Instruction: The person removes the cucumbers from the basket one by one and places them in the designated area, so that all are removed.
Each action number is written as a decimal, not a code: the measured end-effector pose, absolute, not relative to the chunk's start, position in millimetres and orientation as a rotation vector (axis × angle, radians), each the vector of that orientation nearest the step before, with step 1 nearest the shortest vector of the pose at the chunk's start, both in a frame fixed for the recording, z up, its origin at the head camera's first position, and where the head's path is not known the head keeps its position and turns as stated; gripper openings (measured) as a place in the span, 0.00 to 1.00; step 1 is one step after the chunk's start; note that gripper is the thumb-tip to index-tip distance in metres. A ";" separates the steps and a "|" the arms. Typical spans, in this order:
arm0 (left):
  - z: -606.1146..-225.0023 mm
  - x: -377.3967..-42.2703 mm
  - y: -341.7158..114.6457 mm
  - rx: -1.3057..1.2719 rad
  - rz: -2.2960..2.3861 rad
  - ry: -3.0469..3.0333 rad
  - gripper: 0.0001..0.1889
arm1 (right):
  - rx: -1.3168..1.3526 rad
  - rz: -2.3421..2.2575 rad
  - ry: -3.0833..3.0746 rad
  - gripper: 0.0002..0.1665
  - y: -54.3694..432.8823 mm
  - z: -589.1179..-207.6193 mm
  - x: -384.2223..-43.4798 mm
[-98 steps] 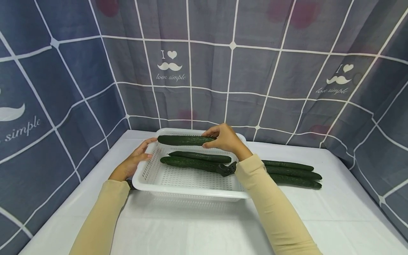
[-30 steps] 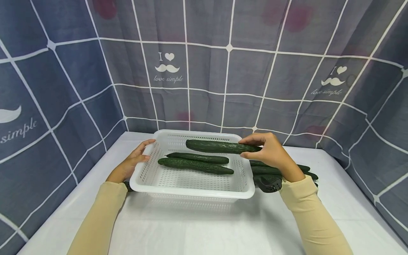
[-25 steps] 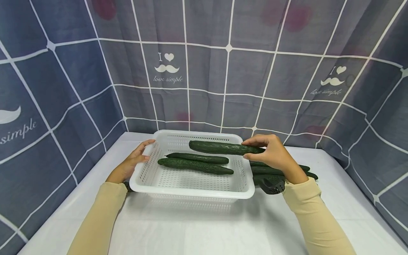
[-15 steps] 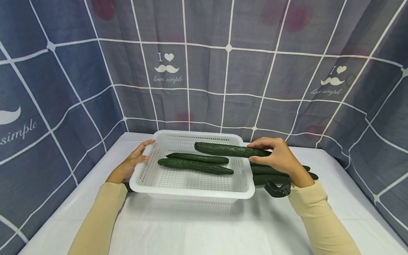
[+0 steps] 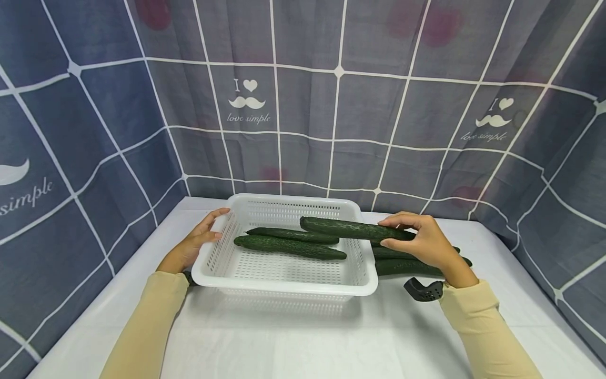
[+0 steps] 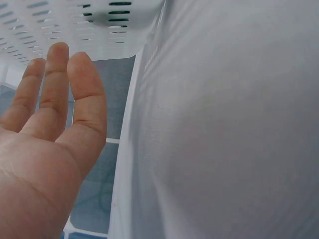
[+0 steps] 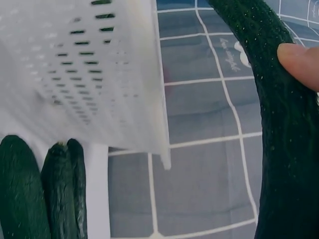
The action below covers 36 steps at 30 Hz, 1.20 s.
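Observation:
A long dark green cucumber [image 5: 350, 228] is held near its right end by my right hand [image 5: 426, 242], thumb on the near side and fingers on the far side. Its left end hangs over the right part of a white perforated plastic basket [image 5: 284, 288]. Two more cucumbers [image 5: 290, 246] lie side by side inside the basket. My left hand [image 5: 191, 247] touches the basket's left rim. In the left wrist view its fingers [image 6: 57, 74] extend loosely towards the basket wall. The right wrist view shows my thumb [image 7: 301, 62] on the held cucumber.
Several cucumbers [image 5: 402, 267] lie together on the white-covered table [image 5: 284, 342], right of the basket and partly under my right hand. A grey checked curtain [image 5: 303, 105] closes off the back and both sides. A black wrist device [image 5: 424, 290] sits below my right wrist.
My right hand has carried the cucumber from above the basket's back left to its right side, now lower and slightly nearer. The left hand stays at the rim.

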<state>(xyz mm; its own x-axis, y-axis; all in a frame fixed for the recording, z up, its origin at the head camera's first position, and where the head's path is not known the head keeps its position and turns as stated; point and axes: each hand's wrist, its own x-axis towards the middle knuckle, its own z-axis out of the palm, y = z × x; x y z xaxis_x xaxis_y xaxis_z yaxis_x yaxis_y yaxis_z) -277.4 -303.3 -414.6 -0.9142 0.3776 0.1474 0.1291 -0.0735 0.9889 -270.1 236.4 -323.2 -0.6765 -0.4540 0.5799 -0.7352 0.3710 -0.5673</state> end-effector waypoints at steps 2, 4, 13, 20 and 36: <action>-414.7 -277.5 -303.2 0.562 2.106 2.014 0.32 | 1.043 1.205 -2.310 0.21 239.5 -324.6 -268.8; -414.9 -277.5 -303.3 0.563 2.105 2.013 0.33 | 1.039 1.202 -2.312 0.21 242.6 -326.2 -267.5; -414.1 -276.3 -301.4 0.548 2.108 2.018 0.33 | 1.055 1.169 -2.287 0.24 259.0 -336.8 -266.3; -413.3 -277.1 -301.2 0.556 2.103 2.020 0.32 | 1.053 1.131 -2.292 0.25 273.2 -343.2 -264.7; -414.8 -277.5 -302.1 0.572 2.133 1.982 0.33 | 1.112 1.196 -2.273 0.26 295.8 -354.3 -258.0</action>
